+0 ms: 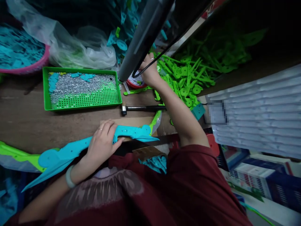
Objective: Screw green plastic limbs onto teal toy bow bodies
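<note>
My left hand grips a long blue plastic piece that lies across the near edge of the wooden table, with a green plastic piece under it. My right hand reaches far out to the pile of green plastic pieces, fingers curled at its edge; what they hold is hidden. A black cable crosses over that hand. A red round object sits just below it.
A green tray with several small metal screws and blue parts stands at the back left. A hammer lies mid-table. A grey pole slants overhead. A pink basin of blue parts, clear bags, and stacked boxes surround the table.
</note>
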The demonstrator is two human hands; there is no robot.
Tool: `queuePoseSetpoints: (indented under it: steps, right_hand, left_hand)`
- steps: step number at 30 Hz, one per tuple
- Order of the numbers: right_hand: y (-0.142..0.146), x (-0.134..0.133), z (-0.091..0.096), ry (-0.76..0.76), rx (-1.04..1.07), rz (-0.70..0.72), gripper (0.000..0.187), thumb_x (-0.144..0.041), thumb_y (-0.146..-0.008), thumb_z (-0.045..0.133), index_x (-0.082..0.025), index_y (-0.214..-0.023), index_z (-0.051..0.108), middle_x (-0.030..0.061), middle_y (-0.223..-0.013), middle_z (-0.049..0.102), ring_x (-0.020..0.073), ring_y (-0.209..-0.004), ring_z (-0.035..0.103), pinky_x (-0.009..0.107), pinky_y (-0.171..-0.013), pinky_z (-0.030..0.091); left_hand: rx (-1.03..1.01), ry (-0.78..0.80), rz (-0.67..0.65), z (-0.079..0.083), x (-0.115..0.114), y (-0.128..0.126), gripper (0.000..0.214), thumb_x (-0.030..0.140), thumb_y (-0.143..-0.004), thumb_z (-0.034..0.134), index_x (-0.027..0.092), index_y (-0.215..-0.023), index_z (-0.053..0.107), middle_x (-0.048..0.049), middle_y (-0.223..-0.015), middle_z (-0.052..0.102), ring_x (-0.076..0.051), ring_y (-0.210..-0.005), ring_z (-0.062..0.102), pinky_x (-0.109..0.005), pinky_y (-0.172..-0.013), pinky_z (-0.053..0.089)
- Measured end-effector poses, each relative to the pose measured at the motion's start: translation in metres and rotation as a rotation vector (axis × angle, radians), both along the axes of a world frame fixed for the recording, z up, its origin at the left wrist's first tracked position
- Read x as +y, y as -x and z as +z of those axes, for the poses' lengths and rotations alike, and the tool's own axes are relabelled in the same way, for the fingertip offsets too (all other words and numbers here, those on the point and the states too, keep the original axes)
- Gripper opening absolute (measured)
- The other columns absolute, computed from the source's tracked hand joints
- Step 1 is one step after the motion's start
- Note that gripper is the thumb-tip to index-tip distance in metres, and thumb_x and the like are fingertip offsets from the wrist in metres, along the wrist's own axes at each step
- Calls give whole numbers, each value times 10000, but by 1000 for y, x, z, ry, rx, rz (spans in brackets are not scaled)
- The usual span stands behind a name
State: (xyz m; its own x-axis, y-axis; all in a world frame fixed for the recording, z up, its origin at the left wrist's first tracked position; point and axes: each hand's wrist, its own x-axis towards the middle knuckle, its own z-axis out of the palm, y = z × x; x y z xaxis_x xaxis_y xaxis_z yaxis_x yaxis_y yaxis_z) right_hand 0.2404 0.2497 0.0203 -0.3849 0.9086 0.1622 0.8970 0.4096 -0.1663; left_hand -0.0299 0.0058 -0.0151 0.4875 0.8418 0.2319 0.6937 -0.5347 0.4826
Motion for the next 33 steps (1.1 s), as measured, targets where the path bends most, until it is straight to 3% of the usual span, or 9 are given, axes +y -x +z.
queuePoseSetpoints:
  steps: [2,4,6,7,10,12,17,26,33]
  right_hand:
    - [3,-31,12,-49,68,-134,403,-246,-987,362,22,-955,661,110,-1147,648,253,-1185,571,363,-975,462]
    - [5,-80,22,-14,271,-162,146,-226,-937,545,-110,-933,634,68,-909,694,185,-911,668,342,-835,557]
    - [7,-134,27,267,490,55,127,-246,-983,468,-172,-990,571,43,-880,688,133,-723,664,285,-675,571]
    - [9,-158,26,421,554,214,143,-248,-1002,423,-188,-1009,553,59,-960,688,127,-766,676,280,-692,573]
    - [15,-203,15,564,531,424,129,-263,-983,492,-217,-925,598,37,-1012,682,130,-957,660,301,-869,538]
    - [18,-210,3,565,522,474,137,-274,-972,522,-217,-905,627,34,-977,666,141,-971,627,336,-921,498]
    - [19,-201,-17,504,592,556,156,-247,-978,507,-174,-951,642,69,-939,629,152,-914,578,345,-846,472]
    - [20,-194,-11,583,634,628,90,-158,-944,552,-167,-985,632,76,-947,604,160,-928,565,335,-841,460]
    - [22,-194,-13,541,382,677,174,-196,-984,455,-170,-1005,625,88,-962,572,174,-914,505,324,-806,451]
  left_hand:
    - [2,-3,1,0,-1,1,437,350,-892,639,69,-1212,540,-194,-1239,596,-347,-1207,542,-486,-969,526]
    - [1,-4,1,1,-2,1,430,349,-888,643,66,-1198,551,-195,-1225,605,-343,-1194,551,-481,-967,527]
    - [1,-2,7,0,-3,1,417,350,-887,643,68,-1184,563,-193,-1212,613,-341,-1184,556,-479,-975,521]
    - [1,1,12,0,-3,0,407,349,-889,639,70,-1177,568,-191,-1205,617,-340,-1179,559,-479,-980,517]
    - [4,18,26,-2,-3,-1,384,344,-900,616,74,-1170,577,-187,-1189,627,-337,-1163,568,-475,-978,513]
    - [4,29,23,-2,-3,-1,385,348,-906,603,77,-1177,576,-186,-1181,633,-336,-1157,573,-476,-974,513]
    - [-1,13,24,0,-2,-2,366,341,-905,595,85,-1166,585,-185,-1167,647,-335,-1143,590,-469,-952,524]
    - [23,16,31,1,-3,-3,363,325,-885,625,72,-1143,593,-185,-1167,644,-333,-1142,591,-458,-977,519]
    - [18,39,36,2,-3,-6,360,317,-881,628,67,-1138,604,-180,-1155,645,-333,-1131,592,-468,-986,513]
